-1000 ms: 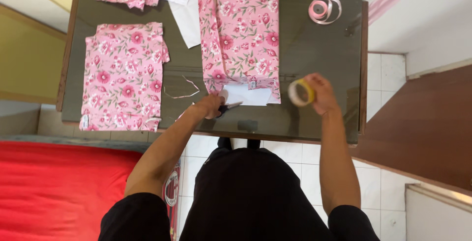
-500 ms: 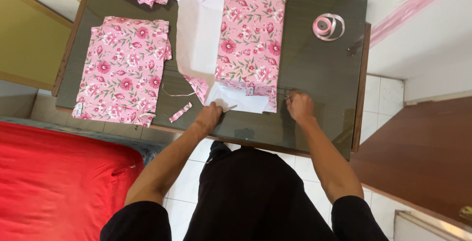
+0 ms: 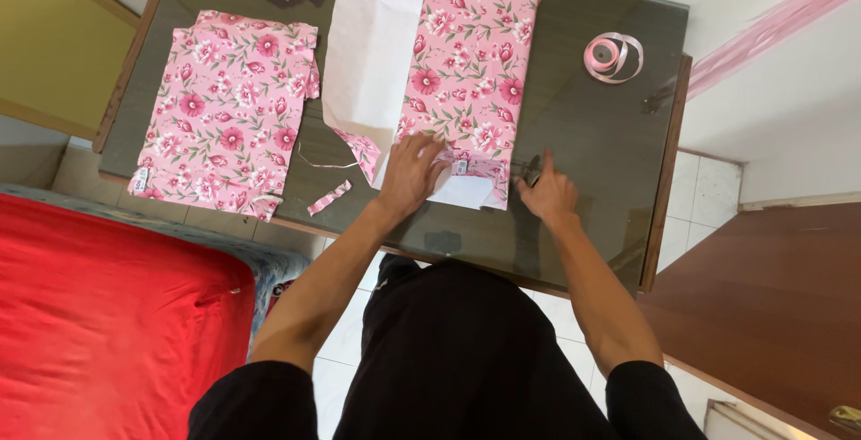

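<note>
Pink floral paper-wrapped rectangular box (image 3: pixel 468 77) lies mid-counter on the dark glass-topped counter (image 3: pixel 583 126). Left hand (image 3: pixel 411 174) presses flat and open on the box's near end, pinning the fold. Right hand (image 3: pixel 549 196), just right of that end, touches a small dark object (image 3: pixel 532 171); grip unclear. Pink ribbon roll (image 3: pixel 612 54) sits well right of the box, loose floral sheet (image 3: pixel 229 113) left.

Both hands forward, left (image 3: pixel 414 174) flat, right (image 3: pixel 549 194) pointing

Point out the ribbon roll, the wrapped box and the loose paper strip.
ribbon roll (image 3: pixel 603 54), head view, on its pink spool.
wrapped box (image 3: pixel 471 63), head view, middle of its flowered top.
paper strip (image 3: pixel 329 199), head view, its middle.
</note>
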